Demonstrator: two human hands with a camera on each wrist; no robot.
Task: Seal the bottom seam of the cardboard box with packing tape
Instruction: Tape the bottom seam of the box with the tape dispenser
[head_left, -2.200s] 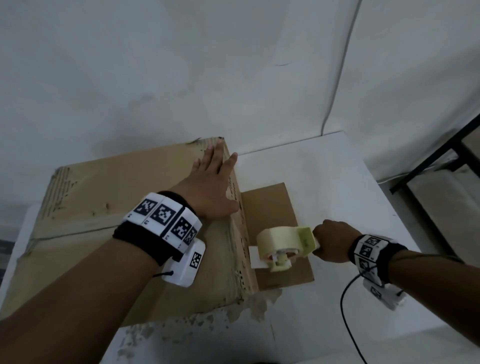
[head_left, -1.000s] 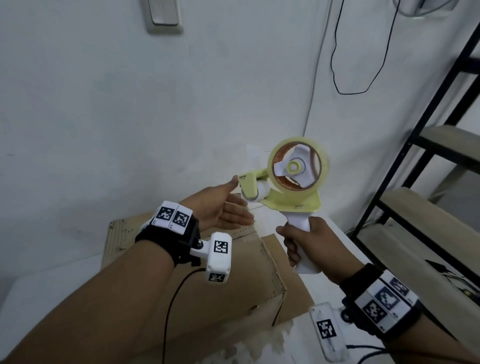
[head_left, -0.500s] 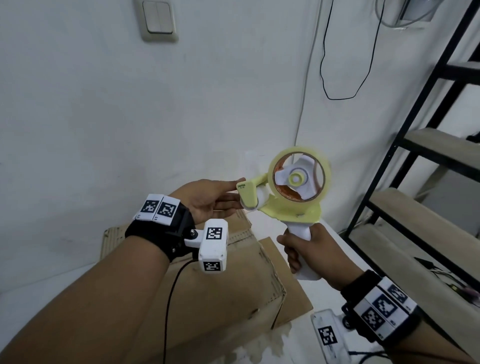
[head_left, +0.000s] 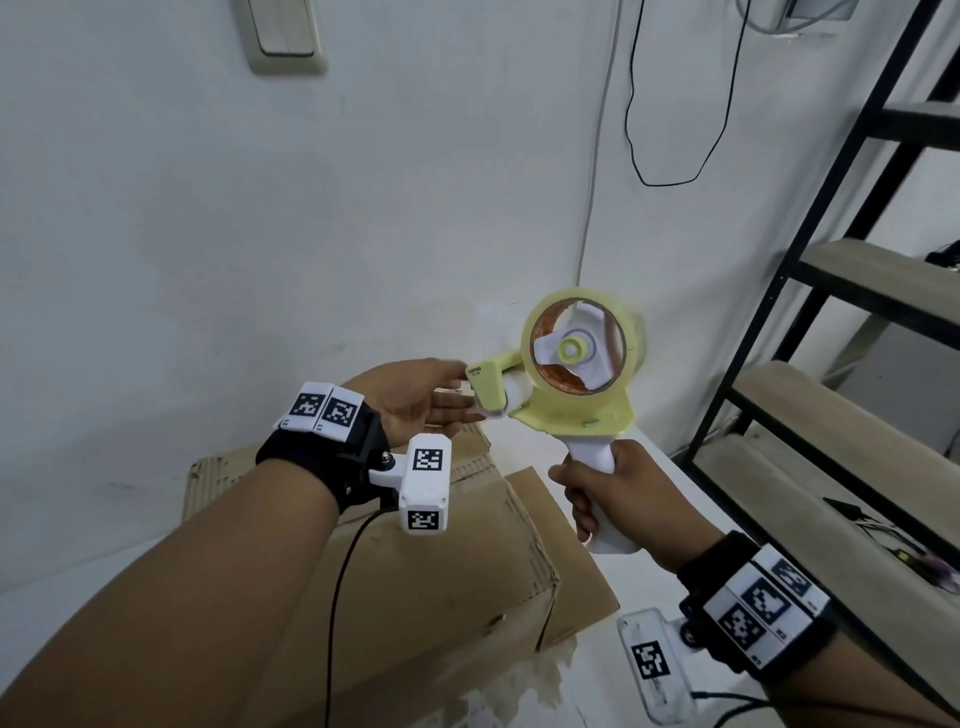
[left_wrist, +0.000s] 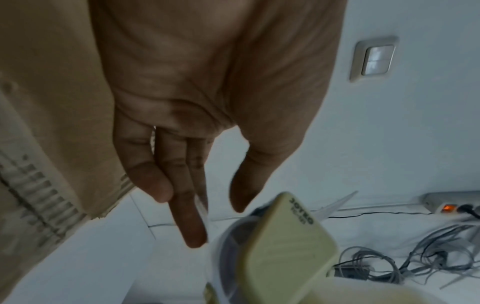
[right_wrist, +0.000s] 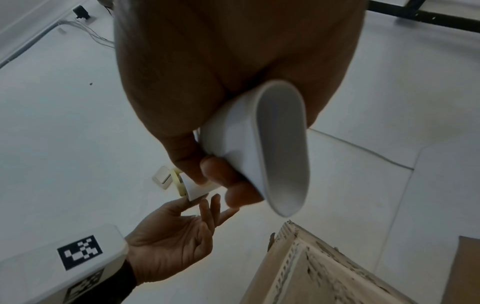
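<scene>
My right hand (head_left: 587, 499) grips the white handle (right_wrist: 259, 148) of a pale yellow tape dispenser (head_left: 571, 415) and holds it up in the air above the table. Its roll of clear tape (head_left: 582, 353) faces me. My left hand (head_left: 462, 395) reaches to the dispenser's front end (left_wrist: 285, 246) with straight fingers (left_wrist: 189, 222) and the thumb spread apart from them. The fingertips touch the white front roller (right_wrist: 193, 188). The brown cardboard box (head_left: 415, 571) stands on the table below both hands, untouched.
A black metal rack with wooden shelves (head_left: 831, 312) stands close on the right. One cardboard flap (head_left: 566, 525) lies flat on the white table (head_left: 654, 467). A wall switch (head_left: 285, 36) and a hanging cable (head_left: 675, 156) are behind. A power strip with tangled cables (left_wrist: 454, 201) lies further off.
My right hand lifted the dispenser from the box's side up into the air. My left hand left the box top and came up to the dispenser's front end.
</scene>
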